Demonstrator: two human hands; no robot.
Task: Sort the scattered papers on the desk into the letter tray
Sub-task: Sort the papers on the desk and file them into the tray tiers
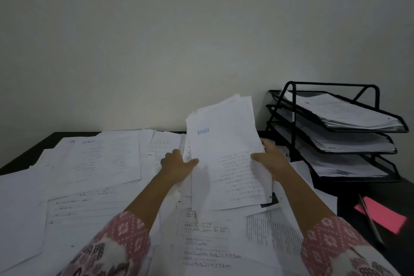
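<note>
Two hands hold one thick sheaf of white printed papers [226,154] above the desk's [44,143] back edge. The left hand [177,167] pinches its left edge, and the right hand [272,159] curls round its right edge. A black wire-mesh three-tier letter tray [331,84] stands just beside, at the back right corner. Loose flat sheets [96,163] blanket the dark desktop.
</note>
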